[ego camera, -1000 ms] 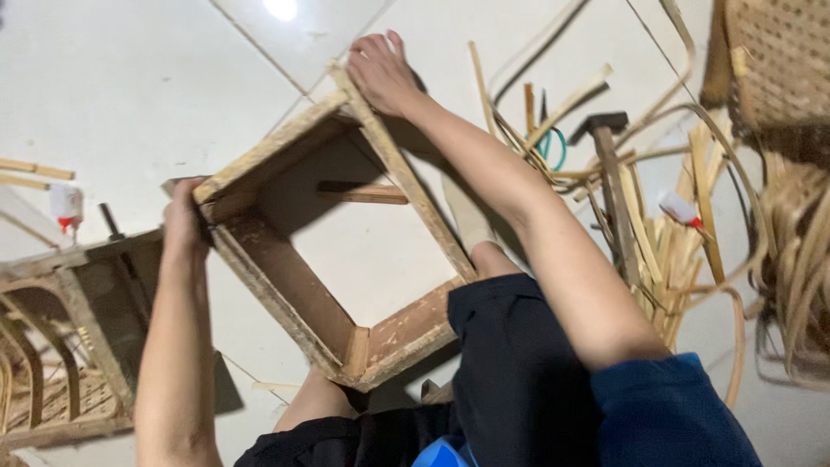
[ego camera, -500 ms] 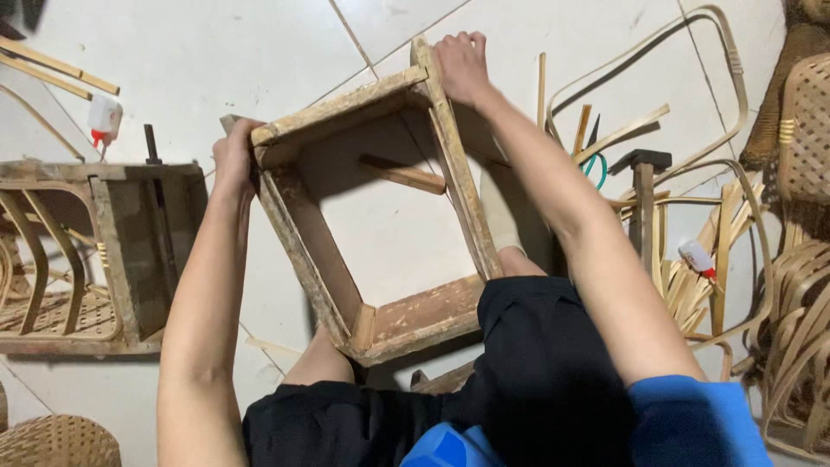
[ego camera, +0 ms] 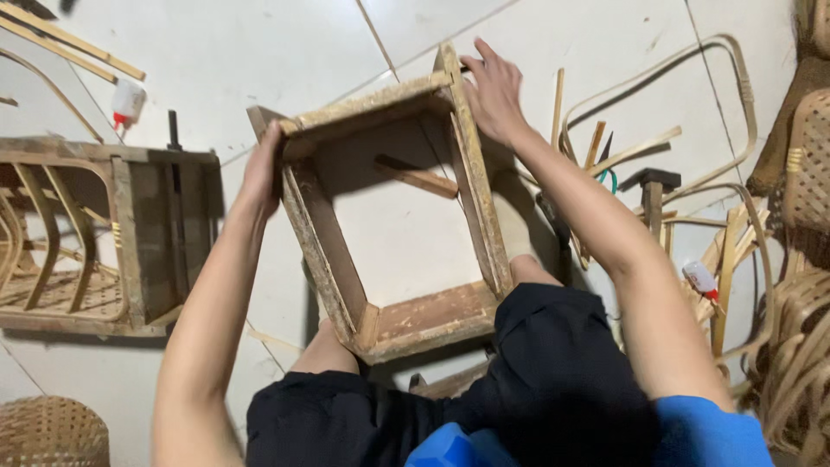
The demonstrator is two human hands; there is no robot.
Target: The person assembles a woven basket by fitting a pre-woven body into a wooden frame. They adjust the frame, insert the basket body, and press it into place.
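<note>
A square, rough wooden frame [ego camera: 324, 246] stands tilted between my knees, its near side resting against my legs in black shorts. My left hand [ego camera: 264, 169] grips the frame's far left corner. My right hand [ego camera: 493, 91] lies on the far right corner, fingers spread over the top of the side board. A short wooden stick [ego camera: 419, 177] lies on the white tile floor, seen through the frame's opening.
A wooden and rattan frame [ego camera: 95, 233] lies on the floor at left, with a small glue bottle [ego camera: 127, 101] beyond it. Rattan strips [ego camera: 622, 156], a hammer [ego camera: 650, 186] and another glue bottle [ego camera: 702, 281] lie at right, beside woven rattan pieces [ego camera: 800, 285]. A woven basket [ego camera: 47, 431] sits bottom left.
The view has shifted, so the frame sits more central. My right hand has loosened from a grip on the far corner to spread fingers. My left hand keeps its hold.
</note>
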